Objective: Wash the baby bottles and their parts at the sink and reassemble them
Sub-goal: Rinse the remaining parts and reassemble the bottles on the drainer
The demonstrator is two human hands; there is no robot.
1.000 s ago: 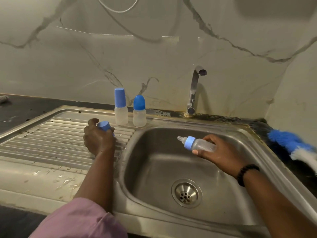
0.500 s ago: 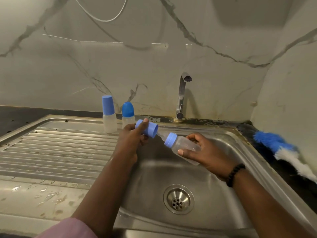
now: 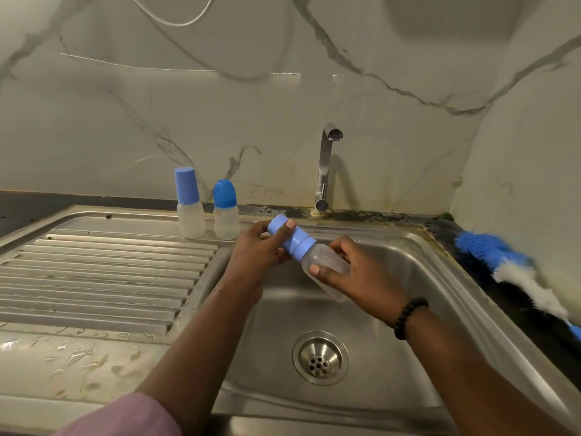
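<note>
Head view: left hand (image 3: 261, 250) grips cap (image 3: 284, 231).

Bottle (image 3: 325, 268) base hidden behind right hand (image 3: 361, 275); nipple covered by cap (image 3: 287, 235). Brush (image 3: 515, 272) handle cut off at right edge. Sleeve (image 3: 125, 416) cropped at bottom. Sink (image 3: 408, 357) front rim cropped too.

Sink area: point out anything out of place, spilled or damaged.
Dark grime and staining line the counter edge behind the sink, around the tap base. Water droplets lie on the drainboard. Both standing bottles are upright and capped.
</note>
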